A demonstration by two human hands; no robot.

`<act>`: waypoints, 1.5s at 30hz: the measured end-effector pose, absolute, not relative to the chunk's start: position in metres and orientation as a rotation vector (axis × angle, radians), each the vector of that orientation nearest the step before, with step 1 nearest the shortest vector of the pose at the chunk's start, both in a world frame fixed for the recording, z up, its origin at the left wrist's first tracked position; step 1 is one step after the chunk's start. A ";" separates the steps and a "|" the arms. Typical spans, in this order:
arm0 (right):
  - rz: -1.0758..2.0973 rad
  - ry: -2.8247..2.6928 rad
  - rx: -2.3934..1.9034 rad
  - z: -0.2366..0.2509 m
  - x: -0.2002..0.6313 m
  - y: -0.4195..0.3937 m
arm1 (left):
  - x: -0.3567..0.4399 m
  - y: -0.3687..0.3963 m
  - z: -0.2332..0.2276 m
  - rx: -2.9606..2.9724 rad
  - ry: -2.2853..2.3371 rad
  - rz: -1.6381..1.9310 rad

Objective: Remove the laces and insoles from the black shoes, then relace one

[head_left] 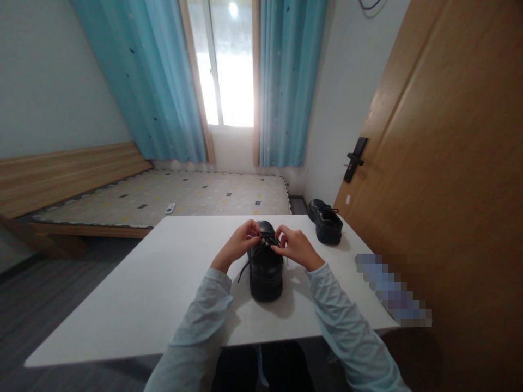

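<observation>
A black lace-up shoe [266, 277] stands upright on the white table in front of me, heel towards me and toe pointing away. My left hand [242, 239] is at the left side of its laces, fingers pinched on a shoelace [244, 269] whose loose end hangs down beside the shoe. From the right, my right hand [294, 245] pinches the laces near the top of the tongue, thumb and forefinger together. The fingers partly cover the lacing, so its exact form cannot be made out.
The other black shoe [327, 222] stands at the table's far right corner. A blurred bluish item [390, 288] lies along the right edge of the white table [122, 305]. Beyond are a bed [204, 193] with a white remote [170, 208] and, at right, a wooden door [441, 163].
</observation>
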State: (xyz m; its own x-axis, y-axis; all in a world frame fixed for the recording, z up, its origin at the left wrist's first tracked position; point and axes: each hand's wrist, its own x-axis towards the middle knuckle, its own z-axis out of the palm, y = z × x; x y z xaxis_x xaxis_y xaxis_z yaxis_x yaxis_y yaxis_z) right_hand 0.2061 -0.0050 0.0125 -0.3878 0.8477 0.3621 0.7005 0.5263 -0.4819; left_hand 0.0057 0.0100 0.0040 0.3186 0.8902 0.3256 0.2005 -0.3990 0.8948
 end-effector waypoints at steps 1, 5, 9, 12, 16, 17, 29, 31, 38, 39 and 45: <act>0.335 -2.194 -1.253 0.013 0.206 -0.005 | 0.005 0.011 0.003 1.821 0.992 1.143; 0.326 -2.198 -1.252 0.013 0.205 -0.005 | 0.004 0.015 0.000 1.908 1.132 1.244; 0.323 -2.196 -1.258 0.014 0.204 -0.005 | 0.006 0.014 0.000 2.031 1.300 1.309; 0.325 -2.193 -1.260 0.015 0.203 -0.005 | 0.008 0.012 0.002 2.084 1.381 1.343; 0.326 -2.188 -1.246 0.015 0.203 -0.005 | 0.011 0.011 0.005 1.975 1.366 1.359; 0.330 -2.188 -1.245 0.015 0.203 -0.006 | 0.011 0.011 0.005 1.910 1.325 1.368; 0.375 -2.177 -1.245 0.012 0.205 -0.005 | 0.007 0.010 0.006 1.868 1.158 1.367; 0.378 -2.177 -1.238 0.012 0.205 -0.005 | 0.005 0.011 0.006 1.916 1.182 1.364; 0.381 -2.167 -1.252 0.011 0.207 -0.005 | -0.008 0.013 0.003 1.967 1.088 1.024; 0.382 -2.166 -1.247 0.011 0.208 -0.005 | -0.010 0.013 0.002 1.957 1.068 0.981; 0.399 -2.168 -1.235 0.010 0.210 -0.006 | -0.015 0.012 0.002 1.908 1.030 0.947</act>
